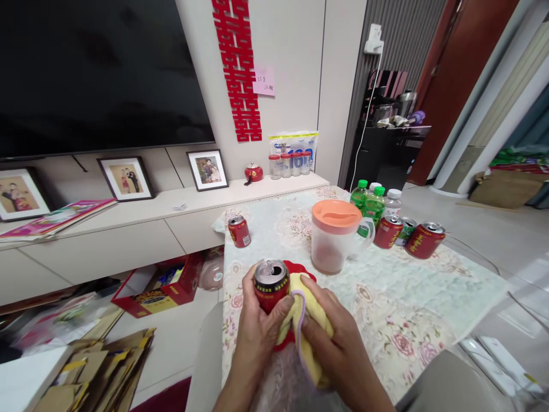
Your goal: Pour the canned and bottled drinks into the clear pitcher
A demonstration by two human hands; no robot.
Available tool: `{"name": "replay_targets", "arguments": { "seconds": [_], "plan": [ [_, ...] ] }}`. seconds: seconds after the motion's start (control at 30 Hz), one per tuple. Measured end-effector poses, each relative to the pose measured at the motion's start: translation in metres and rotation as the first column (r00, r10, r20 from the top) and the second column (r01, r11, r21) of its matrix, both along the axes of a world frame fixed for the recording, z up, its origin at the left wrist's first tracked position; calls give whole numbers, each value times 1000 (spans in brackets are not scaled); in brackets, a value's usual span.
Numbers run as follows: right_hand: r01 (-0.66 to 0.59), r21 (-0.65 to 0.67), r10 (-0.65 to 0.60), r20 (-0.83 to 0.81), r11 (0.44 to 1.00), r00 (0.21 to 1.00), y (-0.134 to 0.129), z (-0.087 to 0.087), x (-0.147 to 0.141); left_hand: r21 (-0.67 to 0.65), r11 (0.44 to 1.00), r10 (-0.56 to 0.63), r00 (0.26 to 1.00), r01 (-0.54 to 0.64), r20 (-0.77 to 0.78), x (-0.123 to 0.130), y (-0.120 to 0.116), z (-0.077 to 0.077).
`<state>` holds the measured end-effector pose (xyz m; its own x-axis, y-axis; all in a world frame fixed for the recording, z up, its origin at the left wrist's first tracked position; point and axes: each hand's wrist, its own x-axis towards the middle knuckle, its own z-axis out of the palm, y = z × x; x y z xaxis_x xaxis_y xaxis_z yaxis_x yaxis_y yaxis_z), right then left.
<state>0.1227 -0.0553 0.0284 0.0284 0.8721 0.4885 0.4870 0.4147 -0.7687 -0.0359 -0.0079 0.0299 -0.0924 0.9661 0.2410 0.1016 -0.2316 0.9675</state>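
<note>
Red can (270, 286): in my left hand (254, 326), opened top upward, above the flowered tablecloth (386, 297), nearer me than the pitcher (330, 246).
Left fingers: curled round the can's side, thumb across its front.
Right hand (338, 329): thumb and fingers pinching the bunched yellow cloth (315, 309) just beside the can.
Step in hand: wiping the can's side, I'd judge (my left thumb hides whether cloth meets metal).
Next move: calls for a steady left grip, gentle cloth pressure and a level top, in case drink remains inside.
</note>
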Motion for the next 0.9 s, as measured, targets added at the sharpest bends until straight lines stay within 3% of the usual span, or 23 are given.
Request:
{"name": "replay_targets", "arguments": {
  "seconds": [0.2, 0.33, 0.53, 0.73, 0.9],
  "plan": [
    [114, 324, -152, 94, 939, 984, -8, 6, -14, -37, 996, -77, 996, 79, 40, -2, -7, 1],
    [149, 374, -209, 127, 915, 970, -6, 5, -13, -86, 989, -114, 989, 122, 91, 0, -14, 8],
    [150, 285, -168, 38, 947, 985, -1, 4, -2, -47, 983, -166, 973, 176, 159, 1, -19, 14],
    [103, 44, -97, -116, 994, 988, 3, 1, 10, 7, 976, -208, 925, 217, 319, 4, -30, 17],
    [75, -82, -89, -189, 994, 978, 9, -4, 12, -69, 987, -98, 883, 145, 460, 11, -40, 21]
  ]
}}
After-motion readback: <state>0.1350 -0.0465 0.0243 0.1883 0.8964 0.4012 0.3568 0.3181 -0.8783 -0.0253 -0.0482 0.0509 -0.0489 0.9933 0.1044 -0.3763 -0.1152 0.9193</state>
